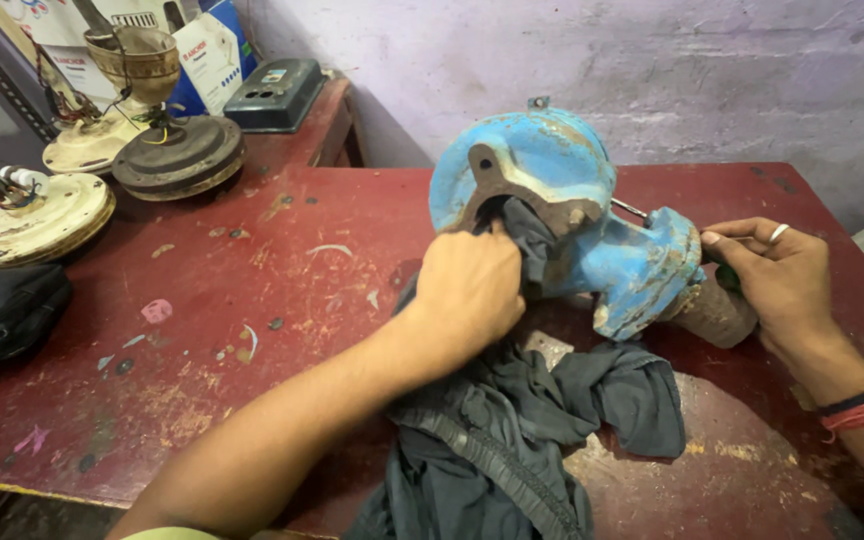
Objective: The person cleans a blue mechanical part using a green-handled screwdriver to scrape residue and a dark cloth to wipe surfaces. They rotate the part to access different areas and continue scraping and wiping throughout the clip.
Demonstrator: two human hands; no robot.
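Note:
A worn blue pump housing (552,170) with rusty patches lies on its side on the red table (252,300). My left hand (467,290) grips a dark grey cloth (522,420) and pushes a bunch of it into the housing's open rusty flange. The rest of the cloth trails down toward the table's front edge. My right hand (777,275), with a ring on one finger, holds the rusty end of the housing (717,310) at its right side. A thin metal rod (632,208) sticks out between the housing's two halves.
Cream-coloured ceiling fan motors (32,215) and a dark one (180,155) sit at the back left. A dark metal box (277,95) and cartons stand behind them. A black bag (2,310) lies at the left edge. A wall runs behind the table.

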